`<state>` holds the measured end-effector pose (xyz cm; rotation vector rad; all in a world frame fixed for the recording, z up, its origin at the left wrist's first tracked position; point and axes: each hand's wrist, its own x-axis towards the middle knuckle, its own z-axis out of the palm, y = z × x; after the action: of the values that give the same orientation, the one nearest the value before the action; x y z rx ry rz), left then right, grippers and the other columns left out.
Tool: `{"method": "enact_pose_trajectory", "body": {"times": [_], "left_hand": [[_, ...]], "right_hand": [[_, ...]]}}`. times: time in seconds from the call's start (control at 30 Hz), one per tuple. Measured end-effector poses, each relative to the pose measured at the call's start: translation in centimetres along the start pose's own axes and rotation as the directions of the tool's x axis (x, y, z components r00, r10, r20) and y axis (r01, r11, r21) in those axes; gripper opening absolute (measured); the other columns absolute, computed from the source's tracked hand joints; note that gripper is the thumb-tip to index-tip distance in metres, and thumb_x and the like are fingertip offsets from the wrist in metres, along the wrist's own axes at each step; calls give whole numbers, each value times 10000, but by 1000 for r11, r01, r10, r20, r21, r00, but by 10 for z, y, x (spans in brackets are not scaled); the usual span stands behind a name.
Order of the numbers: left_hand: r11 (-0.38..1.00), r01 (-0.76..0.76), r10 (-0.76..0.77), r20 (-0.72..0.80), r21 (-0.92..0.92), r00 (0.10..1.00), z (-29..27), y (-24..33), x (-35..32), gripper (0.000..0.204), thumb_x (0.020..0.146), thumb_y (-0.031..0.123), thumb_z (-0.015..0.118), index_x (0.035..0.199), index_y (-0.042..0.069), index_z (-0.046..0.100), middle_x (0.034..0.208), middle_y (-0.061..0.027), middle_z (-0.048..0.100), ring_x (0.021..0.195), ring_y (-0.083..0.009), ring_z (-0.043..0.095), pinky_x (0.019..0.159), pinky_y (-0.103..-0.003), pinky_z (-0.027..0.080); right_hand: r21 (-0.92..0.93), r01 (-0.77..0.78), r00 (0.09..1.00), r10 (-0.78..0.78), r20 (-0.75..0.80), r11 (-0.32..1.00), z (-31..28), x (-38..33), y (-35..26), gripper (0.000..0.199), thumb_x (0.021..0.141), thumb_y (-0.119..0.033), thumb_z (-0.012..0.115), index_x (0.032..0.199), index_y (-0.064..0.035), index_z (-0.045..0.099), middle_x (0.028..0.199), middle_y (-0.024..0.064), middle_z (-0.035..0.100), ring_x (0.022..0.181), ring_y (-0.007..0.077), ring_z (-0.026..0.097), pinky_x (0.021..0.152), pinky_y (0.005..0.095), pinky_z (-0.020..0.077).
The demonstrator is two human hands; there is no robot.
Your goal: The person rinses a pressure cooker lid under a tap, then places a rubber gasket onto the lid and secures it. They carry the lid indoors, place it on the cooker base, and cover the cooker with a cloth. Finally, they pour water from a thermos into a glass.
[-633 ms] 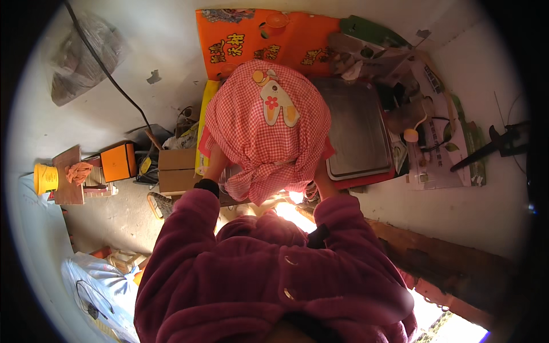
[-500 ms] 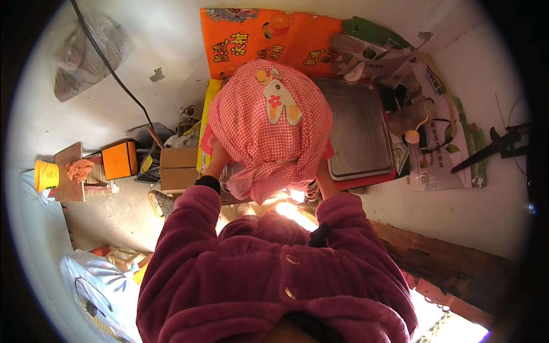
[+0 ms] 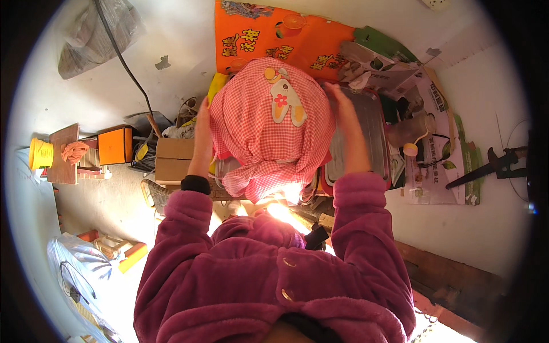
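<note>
We see the red-and-white checked cloth bundle (image 3: 273, 143) directly between our two hands, its rounded top level with them and its gathered, loose end hanging toward our body; a pale animal-shaped patch (image 3: 286, 103) sits on its upper part. Our left hand (image 3: 204, 117) is at the bundle's left edge, just beside the yellow piece (image 3: 216, 86); our right hand (image 3: 338, 98) is at its upper right edge, the fingers bent inward toward the cloth; we cannot tell whether either one grips the fabric or only rests against it. Our right forearm crosses over the grey rectangular tray (image 3: 372, 137); the orange printed panel (image 3: 286, 34) stands behind the bundle; the cardboard box (image 3: 172, 160) lies left of our left forearm.
</note>
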<state>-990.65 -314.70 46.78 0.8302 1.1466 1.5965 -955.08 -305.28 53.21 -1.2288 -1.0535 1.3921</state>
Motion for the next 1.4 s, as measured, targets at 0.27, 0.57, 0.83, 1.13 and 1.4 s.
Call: {"method": "enact_pose_trajectory", "body": {"times": [0.27, 0.57, 0.83, 1.13, 1.4], "left_hand": [[906, 322, -325, 37, -276, 945, 15, -41, -5, 902, 885, 718, 315, 1451, 16, 273, 1480, -121, 343, 1326, -279, 377, 1087, -367, 325], [899, 311, -320, 22, -309, 947, 18, -45, -7, 943, 866, 748, 286, 1464, 21, 241, 1479, -129, 343, 1323, -303, 382, 1080, -376, 342], [880, 385, -404, -13, -278, 915, 2, -94, -1, 847, 893, 681, 358, 1426, 23, 336, 1396, -121, 458, 1211, -298, 499, 991, -382, 429], [971, 237, -237, 52, 19, 970, -19, -107, -13, 655, 955, 523, 412, 1355, 5, 435, 1297, -130, 540, 1133, -276, 542, 976, -361, 421], [961, 227, -226, -25, 155, 974, -49, -43, -72, 572, 998, 362, 415, 1397, -40, 333, 1403, -192, 400, 1254, -299, 419, 1054, -386, 321]], "right_hand": [[-64, -267, 964, 266, -29, 961, 12, -3, 2, 564, 953, -476, 468, 1308, -41, 525, 1302, 136, 544, 1134, 264, 543, 938, 363, 437], [516, -212, 963, 267, -34, 830, 3, -53, 66, 534, 963, -441, 449, 1304, -34, 514, 1274, 132, 556, 1142, 265, 533, 917, 396, 464], [382, 9, 960, 98, -261, 924, 29, -72, 119, 500, 962, -412, 451, 1286, -38, 522, 1254, 125, 566, 1133, 256, 540, 913, 394, 467], [391, -59, 955, 166, -245, 918, 9, -96, 150, 466, 959, -388, 454, 1268, -46, 528, 1223, 111, 583, 1106, 239, 557, 899, 382, 474], [318, 1, 874, 154, -462, 948, 4, -179, 133, 386, 972, -339, 453, 1192, -40, 556, 1140, 78, 616, 1051, 190, 562, 929, 345, 434]]}}
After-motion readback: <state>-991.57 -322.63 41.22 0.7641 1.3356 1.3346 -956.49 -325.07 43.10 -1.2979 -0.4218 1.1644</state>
